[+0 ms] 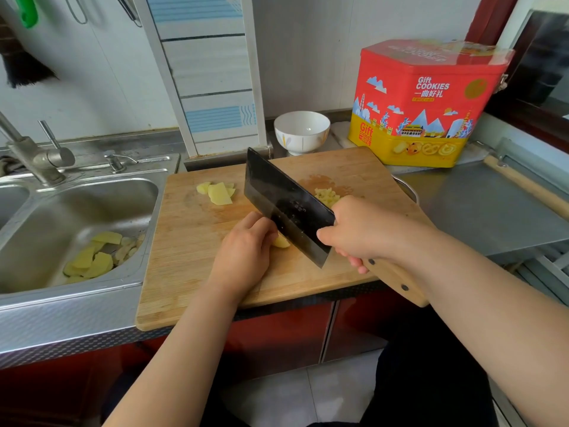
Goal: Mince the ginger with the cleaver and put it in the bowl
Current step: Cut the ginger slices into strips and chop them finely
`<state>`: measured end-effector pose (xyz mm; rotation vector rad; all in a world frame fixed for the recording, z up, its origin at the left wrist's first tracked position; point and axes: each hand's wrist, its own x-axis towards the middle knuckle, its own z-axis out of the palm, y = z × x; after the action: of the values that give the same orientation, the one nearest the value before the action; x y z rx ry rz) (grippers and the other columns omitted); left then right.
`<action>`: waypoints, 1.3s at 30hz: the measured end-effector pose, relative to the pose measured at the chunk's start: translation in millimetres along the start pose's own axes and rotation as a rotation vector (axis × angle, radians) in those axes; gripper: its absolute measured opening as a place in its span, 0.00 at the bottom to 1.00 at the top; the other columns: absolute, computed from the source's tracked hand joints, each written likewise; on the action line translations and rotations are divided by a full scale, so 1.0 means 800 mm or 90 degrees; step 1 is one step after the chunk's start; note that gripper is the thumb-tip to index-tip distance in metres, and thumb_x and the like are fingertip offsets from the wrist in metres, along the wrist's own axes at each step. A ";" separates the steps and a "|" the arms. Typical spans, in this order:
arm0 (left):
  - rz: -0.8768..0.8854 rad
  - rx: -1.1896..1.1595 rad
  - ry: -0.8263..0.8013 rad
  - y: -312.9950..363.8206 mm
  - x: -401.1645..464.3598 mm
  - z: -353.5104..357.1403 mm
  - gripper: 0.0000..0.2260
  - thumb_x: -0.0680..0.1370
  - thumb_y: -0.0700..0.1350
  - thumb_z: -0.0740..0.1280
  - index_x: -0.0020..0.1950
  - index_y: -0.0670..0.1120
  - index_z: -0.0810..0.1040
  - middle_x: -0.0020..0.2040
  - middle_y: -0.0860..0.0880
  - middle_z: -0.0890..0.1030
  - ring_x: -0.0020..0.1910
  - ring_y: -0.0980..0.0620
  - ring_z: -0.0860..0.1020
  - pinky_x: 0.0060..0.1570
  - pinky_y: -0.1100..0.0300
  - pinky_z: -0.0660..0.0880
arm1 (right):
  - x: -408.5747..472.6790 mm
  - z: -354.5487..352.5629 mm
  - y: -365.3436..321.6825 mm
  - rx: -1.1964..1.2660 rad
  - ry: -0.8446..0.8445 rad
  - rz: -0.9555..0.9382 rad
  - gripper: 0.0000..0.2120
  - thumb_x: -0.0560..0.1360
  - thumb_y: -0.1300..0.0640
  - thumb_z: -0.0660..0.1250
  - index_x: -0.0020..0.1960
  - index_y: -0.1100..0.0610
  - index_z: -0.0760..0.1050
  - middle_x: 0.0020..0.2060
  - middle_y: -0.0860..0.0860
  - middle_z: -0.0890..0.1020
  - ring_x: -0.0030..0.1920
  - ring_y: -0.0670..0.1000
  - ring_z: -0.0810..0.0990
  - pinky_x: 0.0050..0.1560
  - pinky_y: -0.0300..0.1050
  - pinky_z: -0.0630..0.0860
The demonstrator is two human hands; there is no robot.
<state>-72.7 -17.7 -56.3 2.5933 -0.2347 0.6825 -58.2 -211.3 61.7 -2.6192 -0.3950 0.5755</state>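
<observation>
Wooden board (pixel 191 241), dark matt metal cleaver (pixel 286 204)

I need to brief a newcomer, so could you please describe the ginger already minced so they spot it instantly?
Find the wooden cutting board beside the sink. Right of the cleaver blade lies the minced ginger: a small pale heap of fine bits, unlike the flat slices left of the blade.
</observation>
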 end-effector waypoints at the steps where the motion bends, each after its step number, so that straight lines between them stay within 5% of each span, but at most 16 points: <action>1: -0.002 0.003 0.000 0.000 0.000 0.000 0.03 0.77 0.39 0.65 0.45 0.45 0.76 0.46 0.50 0.75 0.40 0.49 0.75 0.36 0.56 0.72 | 0.000 -0.001 -0.005 -0.017 -0.004 -0.005 0.12 0.80 0.57 0.58 0.39 0.60 0.68 0.25 0.56 0.77 0.19 0.51 0.72 0.30 0.40 0.72; 7: -0.007 0.003 -0.004 -0.001 0.000 0.001 0.03 0.77 0.38 0.66 0.44 0.45 0.77 0.44 0.50 0.75 0.39 0.47 0.75 0.36 0.54 0.73 | 0.000 -0.002 -0.022 -0.074 -0.024 0.006 0.14 0.80 0.59 0.58 0.35 0.60 0.65 0.19 0.53 0.75 0.19 0.51 0.73 0.28 0.39 0.71; 14: -0.008 0.000 -0.005 -0.001 -0.001 -0.001 0.04 0.78 0.39 0.65 0.45 0.45 0.78 0.45 0.49 0.76 0.39 0.47 0.76 0.36 0.53 0.73 | 0.007 -0.001 -0.032 -0.091 -0.040 0.027 0.15 0.79 0.63 0.56 0.35 0.57 0.58 0.27 0.59 0.78 0.23 0.55 0.75 0.32 0.45 0.77; 21: -0.016 -0.017 0.003 0.000 0.001 -0.003 0.04 0.76 0.37 0.67 0.43 0.45 0.78 0.44 0.50 0.77 0.38 0.47 0.76 0.34 0.53 0.74 | 0.015 -0.002 -0.039 -0.110 -0.064 0.041 0.13 0.80 0.63 0.57 0.36 0.60 0.62 0.24 0.59 0.77 0.21 0.55 0.74 0.30 0.43 0.76; 25: -0.013 -0.023 0.013 -0.001 0.000 -0.004 0.04 0.75 0.37 0.68 0.42 0.44 0.78 0.43 0.51 0.77 0.37 0.48 0.76 0.33 0.55 0.73 | 0.016 0.008 -0.037 -0.087 -0.080 0.056 0.05 0.80 0.62 0.57 0.52 0.64 0.68 0.25 0.60 0.77 0.22 0.56 0.74 0.30 0.43 0.76; 29: -0.004 -0.022 0.011 -0.003 0.001 -0.003 0.04 0.76 0.37 0.68 0.42 0.45 0.78 0.43 0.51 0.76 0.37 0.48 0.76 0.33 0.54 0.74 | 0.014 0.019 -0.022 -0.075 -0.068 0.058 0.16 0.81 0.60 0.57 0.66 0.65 0.68 0.26 0.59 0.78 0.23 0.55 0.75 0.33 0.45 0.78; 34: 0.002 -0.018 -0.001 0.002 -0.002 -0.004 0.04 0.77 0.38 0.67 0.42 0.46 0.75 0.44 0.55 0.72 0.37 0.50 0.75 0.34 0.56 0.72 | 0.014 0.023 -0.009 -0.048 -0.040 0.040 0.07 0.81 0.56 0.58 0.53 0.61 0.68 0.26 0.57 0.78 0.22 0.53 0.75 0.30 0.42 0.75; 39: 0.001 -0.027 -0.009 0.004 -0.005 -0.008 0.02 0.77 0.39 0.65 0.47 0.45 0.75 0.49 0.52 0.73 0.45 0.48 0.75 0.41 0.55 0.74 | 0.013 0.016 0.002 -0.006 -0.035 -0.013 0.10 0.80 0.55 0.59 0.52 0.63 0.70 0.31 0.58 0.80 0.24 0.53 0.74 0.28 0.40 0.71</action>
<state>-79.6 -17.5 -52.2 2.5591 -0.2538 0.6526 -54.8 -204.3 46.8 -2.6097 -0.4417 0.6407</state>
